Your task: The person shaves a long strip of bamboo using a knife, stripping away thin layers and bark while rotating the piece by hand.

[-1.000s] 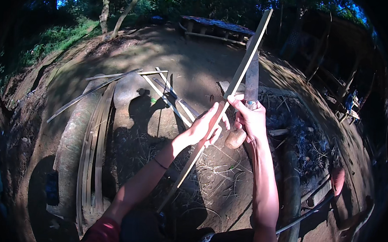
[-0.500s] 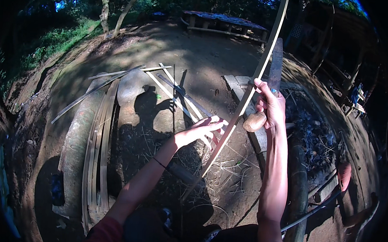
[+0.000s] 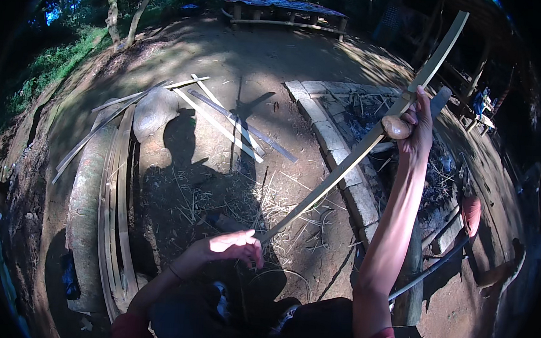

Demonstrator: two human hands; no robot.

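Observation:
My right hand [image 3: 418,125] is closed around the handle of a machete, pinching a long bamboo strip [image 3: 324,187] along with it. The handle's rounded wooden knob [image 3: 396,128] sticks out toward the left, and part of the dark blade [image 3: 440,99] shows beyond my fingers. The strip slants from the upper right down to the middle, its low end beside my left hand [image 3: 233,246]. That hand has its fingers loosely stretched and apart, holding nothing that I can see; whether its fingertips touch the strip is unclear.
Several long strips [image 3: 120,216] lie along a log [image 3: 87,220] at left. More strips [image 3: 224,120] cross on the ground ahead, near a rounded boulder [image 3: 154,113]. A stone-edged fire pit [image 3: 321,132] with ash lies right. Shavings [image 3: 293,204] litter the ground; a low bamboo bench [image 3: 285,13] stands far off.
My right hand has moved right with the strip and machete, tilting the strip over further. My left hand has come down and nearer to me, toward the strip's low end. The view has shifted right.

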